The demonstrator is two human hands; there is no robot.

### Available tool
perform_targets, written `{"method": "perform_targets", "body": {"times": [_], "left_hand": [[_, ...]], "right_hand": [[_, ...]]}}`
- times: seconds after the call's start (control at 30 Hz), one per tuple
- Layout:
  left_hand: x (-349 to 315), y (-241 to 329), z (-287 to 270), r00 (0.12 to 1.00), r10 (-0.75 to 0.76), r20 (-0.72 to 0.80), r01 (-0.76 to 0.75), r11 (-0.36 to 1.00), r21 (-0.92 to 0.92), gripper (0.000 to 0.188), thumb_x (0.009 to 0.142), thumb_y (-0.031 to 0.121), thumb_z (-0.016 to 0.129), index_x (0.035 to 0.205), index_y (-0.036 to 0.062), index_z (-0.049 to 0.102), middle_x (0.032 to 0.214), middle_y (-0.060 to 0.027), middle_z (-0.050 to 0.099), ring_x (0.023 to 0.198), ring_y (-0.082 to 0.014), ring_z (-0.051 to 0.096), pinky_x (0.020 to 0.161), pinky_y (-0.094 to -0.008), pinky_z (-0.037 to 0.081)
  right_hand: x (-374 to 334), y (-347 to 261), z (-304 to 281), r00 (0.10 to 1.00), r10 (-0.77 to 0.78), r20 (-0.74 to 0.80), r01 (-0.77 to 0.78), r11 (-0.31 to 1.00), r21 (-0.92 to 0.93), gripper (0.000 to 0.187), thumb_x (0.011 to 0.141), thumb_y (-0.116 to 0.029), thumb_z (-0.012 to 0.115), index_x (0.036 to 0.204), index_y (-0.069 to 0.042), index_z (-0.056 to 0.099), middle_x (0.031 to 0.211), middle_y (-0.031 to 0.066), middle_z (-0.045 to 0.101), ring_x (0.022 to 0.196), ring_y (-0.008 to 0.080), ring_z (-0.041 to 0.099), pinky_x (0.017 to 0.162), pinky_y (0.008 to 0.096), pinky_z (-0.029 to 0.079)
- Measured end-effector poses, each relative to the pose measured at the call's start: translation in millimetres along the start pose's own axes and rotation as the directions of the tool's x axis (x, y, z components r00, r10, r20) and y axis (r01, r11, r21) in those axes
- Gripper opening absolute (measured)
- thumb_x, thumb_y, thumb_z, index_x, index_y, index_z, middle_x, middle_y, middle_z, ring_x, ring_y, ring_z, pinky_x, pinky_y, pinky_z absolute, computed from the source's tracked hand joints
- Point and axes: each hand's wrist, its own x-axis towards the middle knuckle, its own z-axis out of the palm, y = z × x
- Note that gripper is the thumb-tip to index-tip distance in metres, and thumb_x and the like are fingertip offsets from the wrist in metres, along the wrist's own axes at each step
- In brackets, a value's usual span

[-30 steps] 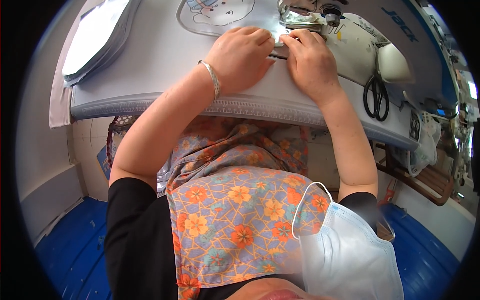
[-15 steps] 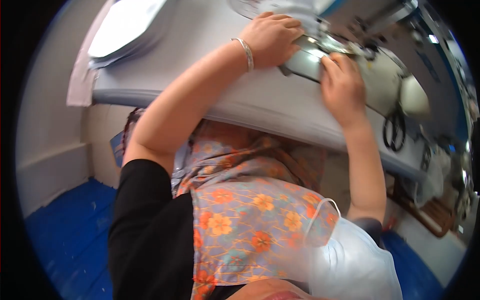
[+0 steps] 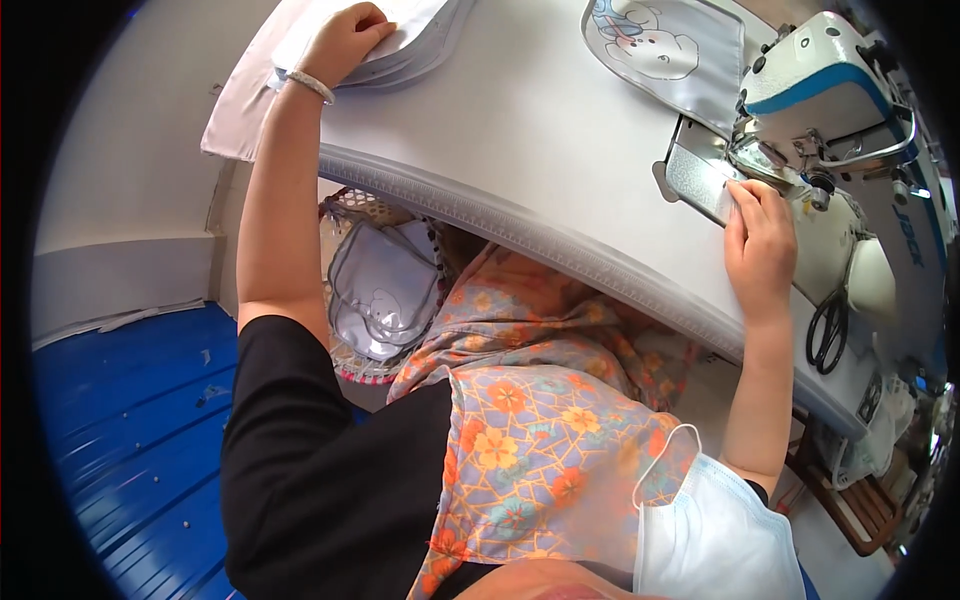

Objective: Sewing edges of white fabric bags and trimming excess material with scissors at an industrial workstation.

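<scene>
My left hand [image 3: 345, 45] lies on a stack of white, round-cornered sheet pieces [image 3: 425, 45] at the far left of the table. Its fingers are curled together against the top piece; what is between them is hidden. My right hand [image 3: 762, 240] rests at the near edge of the metal plate [image 3: 700, 175] of a white and blue sewing machine [image 3: 815, 70]. The fingers of that hand are bent and pressed together, and I cannot make out anything in them. A pale piece with a cartoon animal print [image 3: 665, 50] lies flat beyond the plate, touching the machine's stitching area.
Black-handled scissors [image 3: 828, 330] lie right of my right forearm. A ruler strip [image 3: 480, 215] runs along the table's front edge. Below the table, a basket [image 3: 365, 375] holds similar printed pieces. Pink cloth [image 3: 245, 110] hangs over the left edge.
My left hand has moved from beside the machine plate leftward to the stack. My right hand stays at the plate. The view has shifted, and the printed piece now shows more fully.
</scene>
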Motion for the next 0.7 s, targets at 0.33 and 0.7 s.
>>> {"method": "perform_targets", "body": {"times": [0.33, 0.7], "left_hand": [[5, -9, 22, 0.99, 0.13, 0.054, -0.137, 0.977, 0.166, 0.019, 0.087, 0.018, 0.069, 0.096, 0.0011, 0.067, 0.101, -0.0155, 0.07, 0.076, -0.0262, 0.066, 0.073, -0.037, 0.053], [-1, 62, 44, 0.95, 0.304, -0.076, -0.306, 0.952, -0.007, 0.012, 0.09, 0.013, 0.065, 0.095, 0.0028, 0.069, 0.082, -0.0089, 0.067, 0.077, -0.0186, 0.065, 0.073, -0.0314, 0.054]], "right_hand": [[-1, 8, 8, 1.0, 0.02, 0.021, -0.021, 0.999, 0.047, 0.026, 0.09, -0.001, 0.061, 0.115, -0.003, 0.069, 0.113, 0.0103, 0.066, 0.103, 0.0307, 0.062, 0.092, 0.0403, 0.05], [-6, 14, 12, 0.997, 0.068, 0.037, -0.071, 0.994, 0.081, 0.023, 0.088, -0.002, 0.062, 0.11, -0.004, 0.07, 0.113, 0.0098, 0.067, 0.105, 0.031, 0.063, 0.092, 0.0405, 0.05]]}}
